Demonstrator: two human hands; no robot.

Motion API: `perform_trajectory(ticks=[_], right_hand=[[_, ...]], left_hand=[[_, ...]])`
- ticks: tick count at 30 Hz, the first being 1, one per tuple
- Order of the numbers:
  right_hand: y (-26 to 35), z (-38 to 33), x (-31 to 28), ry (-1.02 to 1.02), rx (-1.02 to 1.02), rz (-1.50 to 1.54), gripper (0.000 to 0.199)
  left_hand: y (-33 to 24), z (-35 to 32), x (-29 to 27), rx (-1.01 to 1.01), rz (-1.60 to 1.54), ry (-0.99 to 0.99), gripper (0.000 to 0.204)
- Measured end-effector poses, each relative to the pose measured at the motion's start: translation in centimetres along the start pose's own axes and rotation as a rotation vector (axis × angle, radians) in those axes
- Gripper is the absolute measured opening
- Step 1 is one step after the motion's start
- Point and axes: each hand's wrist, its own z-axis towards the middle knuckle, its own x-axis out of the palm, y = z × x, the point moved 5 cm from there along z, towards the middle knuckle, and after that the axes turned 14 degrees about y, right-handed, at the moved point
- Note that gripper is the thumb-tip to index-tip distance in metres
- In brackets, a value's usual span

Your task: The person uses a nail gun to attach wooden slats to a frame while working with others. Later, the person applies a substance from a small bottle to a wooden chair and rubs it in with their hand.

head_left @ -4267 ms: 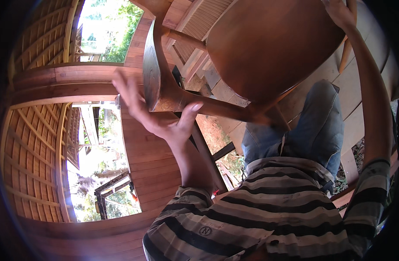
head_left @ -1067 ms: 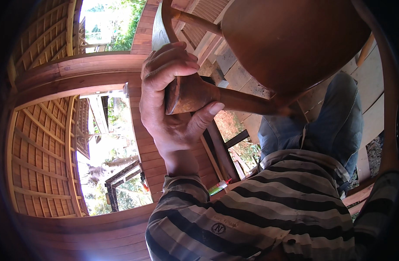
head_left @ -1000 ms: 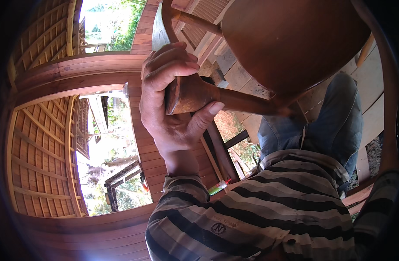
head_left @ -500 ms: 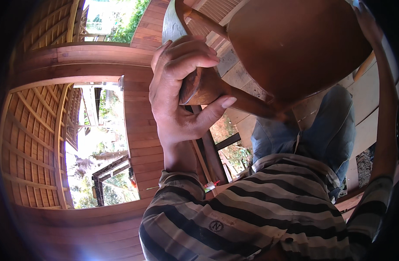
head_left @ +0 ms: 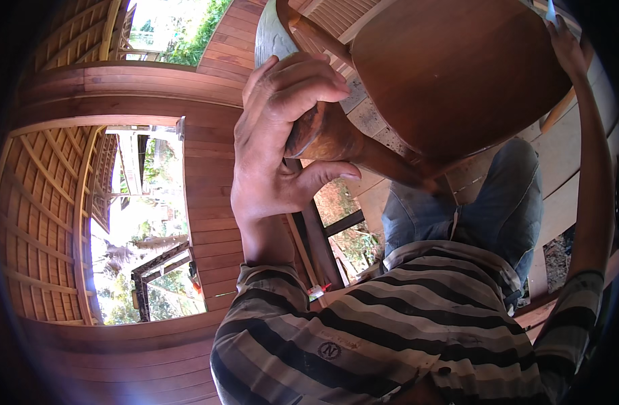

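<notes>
A brown wooden chair (head_left: 458, 77) with a broad, smooth seat stands in front of me. My left hand (head_left: 272, 135) curls its fingers over the end of the chair's curved rail (head_left: 323, 135), and the thumb stretches out below the wood. Past the fingers, the rail's upper part (head_left: 272, 34) shines pale in the light. At the far right, beyond the seat's edge, my right hand (head_left: 571, 52) is raised with a small pale, pointed thing (head_left: 551, 10) at its fingertips. Its kind is too small and too near the rim to make out.
My jeans-clad knees (head_left: 505, 196) are close to the seat's near edge. Light floor boards (head_left: 559, 162) lie under the chair. To the left is a reddish plank wall (head_left: 215, 209) with a large opening. A small white-and-red object (head_left: 317, 291) is beside my left sleeve.
My right hand has shifted slightly, and more of the pale pointed thing shows above it. The left thumb has moved a little away from the wood. The whole view has shifted slightly.
</notes>
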Motion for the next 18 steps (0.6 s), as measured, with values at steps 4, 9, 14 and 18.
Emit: perform_trajectory(ticks=[4, 9, 14, 18], right_hand=[[5.2, -1.3, -1.6, 0.065, 0.160, 0.493, 0.059], [5.9, -2.1, -7.1, 0.172, 0.231, 0.534, 0.062], [6.5, -2.9, -9.1, 0.065, 0.207, 0.514, 0.052], [8.2, -3.2, -10.4, 0.101, 0.184, 0.531, 0.051]], left_hand=[[0.3, -0.7, 1.2, -0.090, -0.012, -0.021, 0.070], [-0.6, -0.4, 0.5, -0.090, 0.013, -0.040, 0.068], [-0.2, -0.5, 0.1, -0.065, 0.055, 0.034, 0.076], [-0.5, -0.8, -0.4, -0.058, 0.054, 0.049, 0.069]])
